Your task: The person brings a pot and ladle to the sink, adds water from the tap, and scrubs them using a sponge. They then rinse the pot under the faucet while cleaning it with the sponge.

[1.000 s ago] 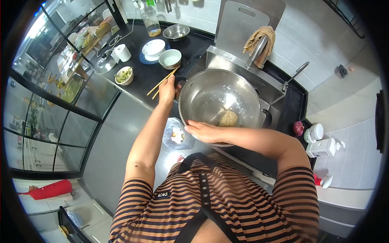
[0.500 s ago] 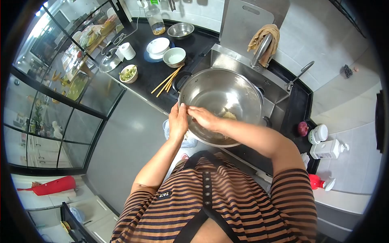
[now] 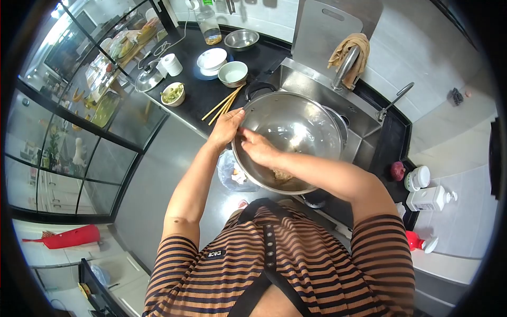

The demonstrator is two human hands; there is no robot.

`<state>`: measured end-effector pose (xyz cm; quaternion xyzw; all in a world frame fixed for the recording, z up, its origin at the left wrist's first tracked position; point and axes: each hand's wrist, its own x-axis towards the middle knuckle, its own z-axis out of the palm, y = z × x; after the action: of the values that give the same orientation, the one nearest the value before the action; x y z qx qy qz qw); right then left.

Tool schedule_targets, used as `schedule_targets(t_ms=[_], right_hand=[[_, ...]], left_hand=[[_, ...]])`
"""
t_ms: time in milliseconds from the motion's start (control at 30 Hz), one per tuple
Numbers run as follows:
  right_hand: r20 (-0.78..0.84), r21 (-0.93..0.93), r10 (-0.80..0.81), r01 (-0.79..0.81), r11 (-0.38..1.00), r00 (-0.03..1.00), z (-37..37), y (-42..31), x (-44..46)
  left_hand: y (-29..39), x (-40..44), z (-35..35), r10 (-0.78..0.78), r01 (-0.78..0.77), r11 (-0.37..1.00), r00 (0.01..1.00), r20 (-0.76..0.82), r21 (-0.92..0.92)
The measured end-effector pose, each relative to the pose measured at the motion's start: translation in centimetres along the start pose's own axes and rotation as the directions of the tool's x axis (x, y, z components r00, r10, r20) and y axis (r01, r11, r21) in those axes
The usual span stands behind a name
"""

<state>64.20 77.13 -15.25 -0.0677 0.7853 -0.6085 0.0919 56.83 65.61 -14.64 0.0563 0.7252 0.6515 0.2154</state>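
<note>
A large steel basin (image 3: 311, 119) sits tilted at the near edge of the sink, over what looks like a pot with black handles. My left hand (image 3: 228, 128) is closed on the basin's left rim, thumb on top. Inside the basin, my right hand (image 3: 259, 147) reaches to the left wall beside it, fingers stretched out and touching the steel. A tan scrubber-like clump (image 3: 282, 174) lies low in the basin, partly behind my right forearm. Wooden chopsticks (image 3: 224, 105) rest on the counter, left of the basin.
Bowls (image 3: 233, 74), a bowl of green food (image 3: 172, 94), a paper roll (image 3: 171, 64) and a glass jar (image 3: 208, 26) stand on the left counter. A cloth-draped faucet (image 3: 346, 66) is behind the sink (image 3: 364, 150). An onion (image 3: 397, 170) and bottles are right.
My left hand has left the chopsticks and handle and taken the basin's rim. My right hand has moved from the near rim to the inner left wall. The clump has shifted nearer and left.
</note>
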Motion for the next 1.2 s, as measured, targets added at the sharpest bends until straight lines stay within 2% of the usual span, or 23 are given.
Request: schedule_targets(t_ms=[33,67,100,133,167,267,300,400,433,533,633,700,833,867,900,933,1000,1067,1133,1200], right_hand=[[-0.05,-0.041,0.048,-0.05,0.998,0.998,-0.6,-0.5,0.4],[-0.154,-0.007,0.037,-0.039,0.999,0.987,-0.7,1.0,1.6],[-0.208,0.07,0.022,-0.007,0.998,0.978,-0.6,5.7,4.6],[-0.241,0.155,0.016,0.022,0.988,0.97,-0.3,7.2,5.5],[-0.274,0.237,0.01,0.057,0.97,0.962,0.0,8.6,6.4],[-0.137,-0.103,0.012,-0.027,0.994,0.991,1.6,0.5,-0.1],[-0.079,0.1,0.081,-0.073,0.992,0.994,2.1,0.7,-0.5],[-0.037,0.124,0.056,-0.051,0.991,0.998,1.7,0.6,-0.5],[-0.055,0.104,0.032,-0.026,0.994,0.998,1.8,0.9,-0.5],[-0.114,0.056,-0.022,0.029,0.998,0.993,1.6,1.2,-0.4],[-0.182,0.058,-0.041,0.053,0.997,0.982,0.9,0.1,-0.8],[-0.234,0.087,-0.048,0.07,0.994,0.971,0.2,0.0,-0.7],[-0.204,0.009,-0.061,0.064,0.998,0.977,-1.1,0.2,0.4],[-0.268,0.006,-0.04,0.044,0.999,0.963,-1.3,0.7,1.0],[-0.33,0.006,-0.02,0.024,1.0,0.944,-1.4,1.8,2.1],[-0.391,0.009,0.0,0.004,1.0,0.92,-1.5,2.9,3.2],[-0.393,0.021,0.045,-0.04,0.999,0.918,-2.0,2.6,3.5],[-0.41,-0.041,0.087,-0.114,0.993,0.908,-2.4,2.2,3.3],[-0.428,-0.058,0.01,-0.038,0.998,0.904,-2.8,3.7,4.6],[-0.422,-0.046,-0.021,0.001,0.999,0.906,-3.1,2.9,4.6]], left_hand=[[-0.9,0.4,-0.4,0.022,-0.021,1.0,0.999,0.038,-0.018],[-0.8,-0.1,-0.3,0.097,-0.096,0.995,0.994,0.041,-0.033],[-0.5,-0.7,0.1,0.173,-0.171,0.984,0.984,0.043,-0.046],[-0.4,-1.1,0.3,0.248,-0.245,0.968,0.968,0.045,-0.06],[-0.7,-1.0,0.3,0.237,-0.233,0.968,0.971,0.033,-0.097],[-0.6,-1.5,-0.3,0.036,-0.024,0.99,0.996,0.08,-0.139],[-0.5,-1.8,-0.1,0.012,-0.001,0.981,0.998,0.055,-0.193],[0.0,-2.3,0.2,0.005,-0.002,0.98,1.0,0.013,-0.199],[0.0,-2.2,0.0,0.016,-0.006,0.981,0.999,0.05,-0.193],[-0.9,-1.2,0.2,0.07,-0.071,0.988,0.997,-0.011,-0.141],[0.3,-0.8,1.2,0.175,-0.175,0.983,0.985,0.005,-0.051],[2.4,-0.8,2.2,0.142,-0.14,0.989,0.989,0.047,-0.041],[2.9,1.4,2.2,0.064,-0.061,0.998,0.992,0.112,-0.034],[2.7,2.0,2.0,0.057,-0.056,0.998,0.99,0.127,-0.018],[2.6,2.2,2.2,0.088,-0.086,0.996,0.994,0.066,-0.033],[2.3,2.7,2.1,0.113,-0.109,0.993,0.988,0.108,-0.041],[2.4,3.6,1.8,0.161,-0.152,0.987,0.968,0.192,-0.061],[2.4,4.8,1.9,0.155,-0.161,0.987,0.972,0.176,0.017],[2.0,6.3,1.9,0.178,-0.199,0.976,0.963,0.204,0.084],[2.0,6.9,1.9,0.107,-0.118,0.988,0.988,0.109,0.1]])
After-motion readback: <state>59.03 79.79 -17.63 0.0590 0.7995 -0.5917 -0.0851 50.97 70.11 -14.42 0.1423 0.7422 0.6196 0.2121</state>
